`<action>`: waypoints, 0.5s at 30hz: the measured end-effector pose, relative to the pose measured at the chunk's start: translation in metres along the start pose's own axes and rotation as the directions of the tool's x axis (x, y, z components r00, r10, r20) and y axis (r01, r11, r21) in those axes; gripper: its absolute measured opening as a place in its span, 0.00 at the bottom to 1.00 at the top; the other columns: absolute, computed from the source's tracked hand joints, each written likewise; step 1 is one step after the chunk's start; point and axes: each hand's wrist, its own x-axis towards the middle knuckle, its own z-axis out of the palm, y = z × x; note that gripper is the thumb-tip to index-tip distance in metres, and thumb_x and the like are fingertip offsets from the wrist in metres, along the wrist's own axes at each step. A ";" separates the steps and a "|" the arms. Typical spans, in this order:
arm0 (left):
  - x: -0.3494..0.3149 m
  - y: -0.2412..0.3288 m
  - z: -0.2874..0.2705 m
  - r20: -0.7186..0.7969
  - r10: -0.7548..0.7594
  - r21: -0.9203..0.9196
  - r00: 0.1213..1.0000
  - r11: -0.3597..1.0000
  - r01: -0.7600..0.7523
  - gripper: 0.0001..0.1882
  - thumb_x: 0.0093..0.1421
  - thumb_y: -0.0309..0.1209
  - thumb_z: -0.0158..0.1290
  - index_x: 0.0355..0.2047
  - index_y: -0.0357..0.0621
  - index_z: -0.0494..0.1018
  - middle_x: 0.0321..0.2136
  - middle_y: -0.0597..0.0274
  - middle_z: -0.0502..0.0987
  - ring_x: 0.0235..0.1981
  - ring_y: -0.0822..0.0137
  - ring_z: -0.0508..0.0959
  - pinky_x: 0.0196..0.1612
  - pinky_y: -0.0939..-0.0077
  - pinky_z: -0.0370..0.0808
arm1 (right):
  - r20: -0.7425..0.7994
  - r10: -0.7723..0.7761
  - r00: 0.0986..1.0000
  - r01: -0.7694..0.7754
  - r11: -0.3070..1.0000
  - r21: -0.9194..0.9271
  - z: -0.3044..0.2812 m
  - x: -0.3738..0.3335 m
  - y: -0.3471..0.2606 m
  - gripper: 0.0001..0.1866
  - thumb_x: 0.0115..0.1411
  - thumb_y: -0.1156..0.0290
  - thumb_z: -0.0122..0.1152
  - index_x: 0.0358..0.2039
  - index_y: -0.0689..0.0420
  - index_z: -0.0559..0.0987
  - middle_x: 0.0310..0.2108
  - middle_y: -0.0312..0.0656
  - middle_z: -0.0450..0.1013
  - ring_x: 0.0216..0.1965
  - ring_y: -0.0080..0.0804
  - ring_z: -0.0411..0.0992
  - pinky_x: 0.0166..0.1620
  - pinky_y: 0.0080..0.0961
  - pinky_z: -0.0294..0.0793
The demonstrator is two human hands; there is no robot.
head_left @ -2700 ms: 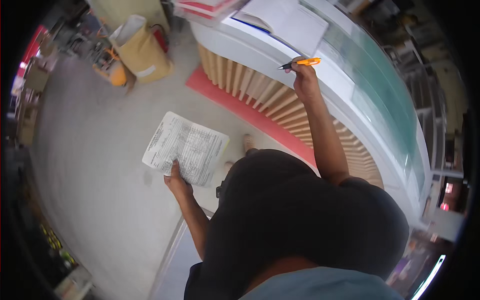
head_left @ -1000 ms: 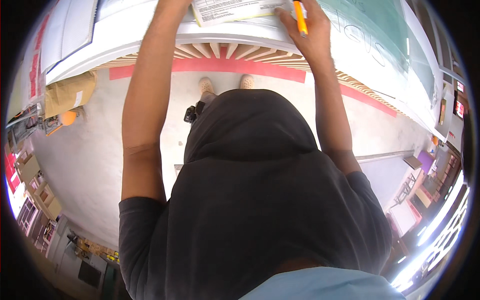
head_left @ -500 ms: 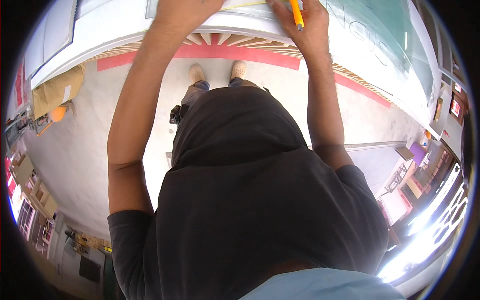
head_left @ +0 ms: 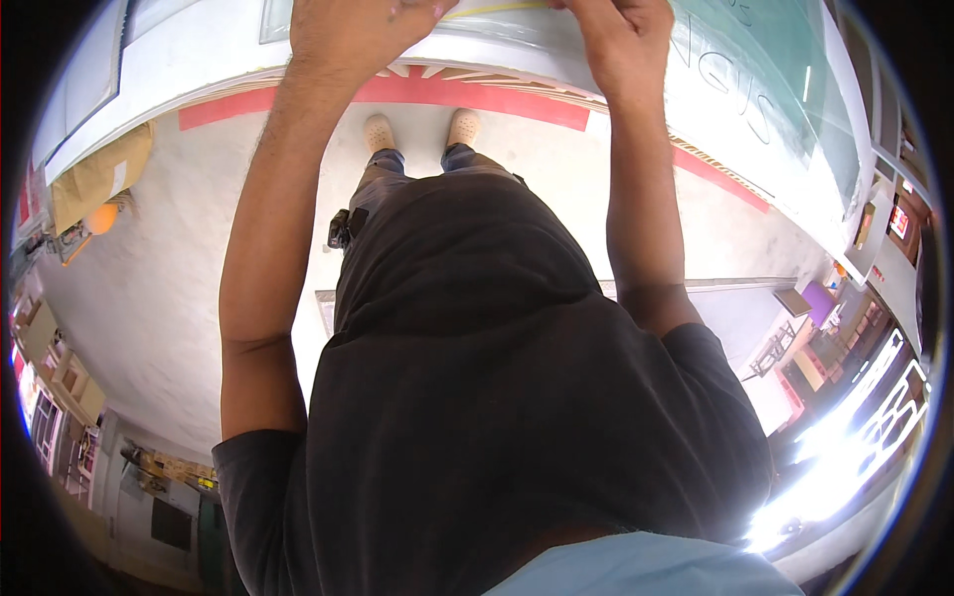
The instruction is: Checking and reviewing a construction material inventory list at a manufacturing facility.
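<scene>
At the upper edge of the head view, the left hand (head_left: 353, 40) and the right hand (head_left: 626, 45) are being cropped by the frame, so most of their fingers are lying out of sight. Between them, on the curved white counter (head_left: 189, 74), a sheet (head_left: 502, 10) is showing only its thin yellow edge, its face being cut off. The left hand is pointing inward near one end of that edge; whether it is pressing, spreading or pinching, I cannot tell. The right hand is pointing inward near the other end, and its grip is being hidden likewise. Both forearms are crossing in front of the red base strip (head_left: 427, 90), while the black shirt (head_left: 537, 397) is blocking much of the floor (head_left: 179, 298). Beyond the strip's near side, two tan clogs (head_left: 463, 126) are standing side by side. Greenish glass (head_left: 795, 99) is covering the counter's right part. At far left a brown sack (head_left: 104, 184) is leaning beside a blurred orange object (head_left: 101, 219). Glare is washing out the lower right.
</scene>
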 end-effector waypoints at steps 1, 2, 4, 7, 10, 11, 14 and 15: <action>0.000 0.000 0.000 0.000 -0.001 -0.008 1.000 1.000 0.001 0.28 0.49 0.39 0.63 0.49 0.41 0.75 0.58 0.45 0.68 0.61 0.41 0.62 0.64 0.45 0.55 | -0.008 -0.038 0.999 0.038 0.996 -0.081 0.004 0.002 -0.003 0.01 0.58 0.77 0.57 0.30 0.59 0.75 0.25 0.31 0.70 0.28 0.17 0.66 0.34 0.17 0.65; -0.001 0.000 -0.001 0.000 0.000 -0.016 1.000 1.000 0.000 0.28 0.48 0.39 0.63 0.49 0.41 0.75 0.58 0.45 0.68 0.61 0.41 0.62 0.64 0.44 0.55 | -0.010 -0.036 0.999 0.034 0.995 -0.089 0.004 0.003 -0.001 0.01 0.58 0.77 0.57 0.30 0.59 0.75 0.25 0.31 0.70 0.28 0.17 0.66 0.34 0.17 0.65; -0.006 -0.003 -0.003 -0.003 -0.014 -0.014 1.000 1.000 0.014 0.28 0.48 0.39 0.63 0.49 0.41 0.75 0.58 0.45 0.68 0.61 0.41 0.62 0.63 0.44 0.55 | 0.058 -0.071 0.996 0.077 0.991 -0.106 0.009 0.008 0.005 0.01 0.58 0.77 0.57 0.30 0.59 0.75 0.25 0.30 0.70 0.29 0.17 0.65 0.34 0.18 0.65; -0.012 -0.007 -0.003 -0.009 -0.006 -0.028 1.000 1.000 0.006 0.28 0.48 0.39 0.63 0.49 0.41 0.75 0.58 0.45 0.67 0.61 0.41 0.62 0.63 0.43 0.55 | 0.023 0.008 1.000 -0.006 0.997 -0.079 0.017 0.008 0.007 0.01 0.58 0.77 0.56 0.29 0.59 0.75 0.25 0.29 0.69 0.28 0.17 0.64 0.33 0.18 0.65; -0.015 -0.012 0.001 -0.008 -0.006 -0.014 1.000 1.000 0.006 0.28 0.48 0.39 0.63 0.49 0.41 0.75 0.58 0.46 0.67 0.61 0.41 0.62 0.63 0.42 0.55 | 0.037 0.001 0.999 0.004 0.993 -0.115 0.021 0.011 0.013 0.01 0.58 0.76 0.57 0.29 0.59 0.75 0.24 0.29 0.69 0.26 0.16 0.64 0.31 0.17 0.64; -0.016 -0.015 0.002 -0.006 0.001 -0.009 1.000 1.000 -0.001 0.28 0.47 0.39 0.63 0.49 0.41 0.75 0.58 0.46 0.67 0.61 0.41 0.62 0.63 0.42 0.55 | 0.041 0.002 0.999 0.003 0.993 -0.118 0.023 0.011 0.015 0.01 0.58 0.76 0.57 0.29 0.59 0.75 0.24 0.29 0.69 0.26 0.16 0.64 0.31 0.17 0.64; -0.018 -0.022 0.008 -0.013 0.014 -0.004 1.000 1.000 -0.014 0.28 0.47 0.39 0.63 0.49 0.42 0.75 0.57 0.46 0.67 0.61 0.41 0.62 0.63 0.42 0.55 | 0.043 0.052 0.998 -0.049 0.997 -0.059 0.030 0.012 0.021 0.02 0.58 0.76 0.57 0.29 0.58 0.75 0.23 0.28 0.68 0.24 0.15 0.63 0.29 0.16 0.63; -0.019 -0.024 0.009 -0.019 0.023 -0.002 1.000 1.000 -0.023 0.28 0.47 0.39 0.63 0.49 0.42 0.75 0.57 0.46 0.67 0.60 0.42 0.62 0.63 0.42 0.55 | 0.044 0.044 0.998 -0.041 0.997 -0.066 0.032 0.012 0.024 0.02 0.59 0.76 0.57 0.29 0.58 0.75 0.23 0.28 0.68 0.24 0.15 0.63 0.29 0.16 0.62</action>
